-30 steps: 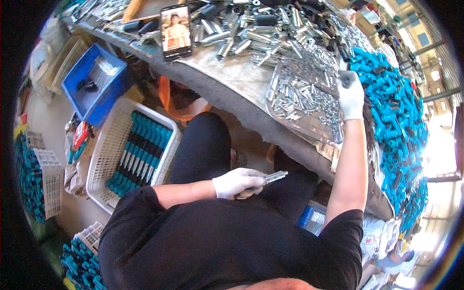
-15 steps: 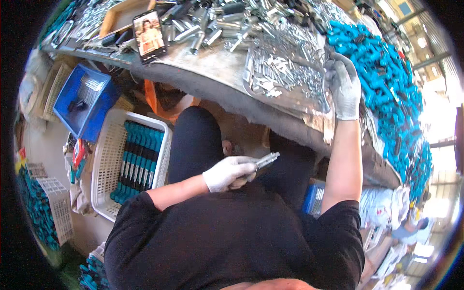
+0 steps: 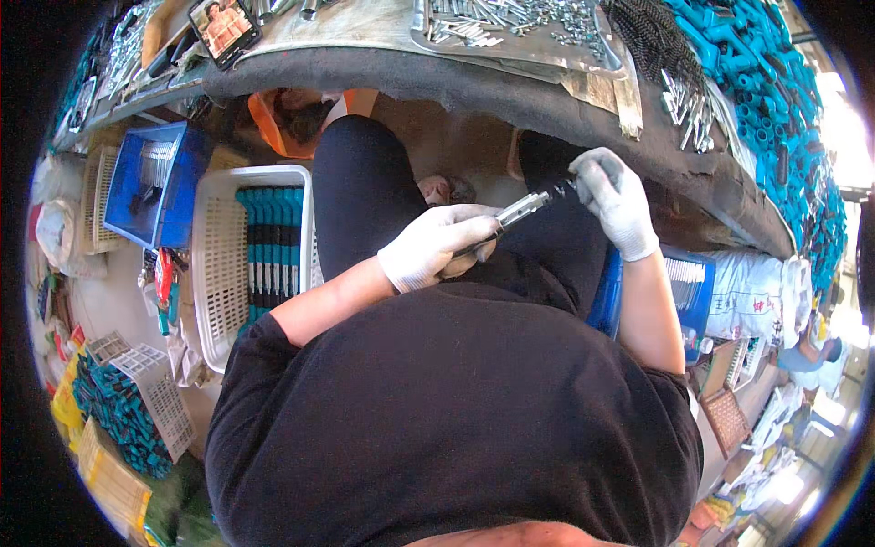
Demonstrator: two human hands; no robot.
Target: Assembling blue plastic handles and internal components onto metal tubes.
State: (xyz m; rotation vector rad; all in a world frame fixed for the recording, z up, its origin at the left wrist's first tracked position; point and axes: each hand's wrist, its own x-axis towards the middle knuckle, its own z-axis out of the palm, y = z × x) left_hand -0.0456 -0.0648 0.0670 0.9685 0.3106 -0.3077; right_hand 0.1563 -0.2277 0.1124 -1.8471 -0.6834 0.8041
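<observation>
White-gloved left hand (image 3: 436, 244) grips a slim silver metal rod (image 3: 521, 209) steady over the lap while the gloved right hand (image 3: 616, 196) pinches its dark tip, best kept aligned.

Gloves: white knitted cloth, matt, on the left hand (image 3: 437, 244) and right hand (image 3: 618, 196).
Rod (image 3: 522, 209): bright, smooth metal with a dark ribbed end.
Basket (image 3: 219, 264): white plastic lattice, dull.
Crate (image 3: 187, 178): blue plastic, smooth.
Bench edge (image 3: 510, 91): dark, rough, worn.
Fittings (image 3: 766, 73): teal plastic, slightly glossy.
</observation>
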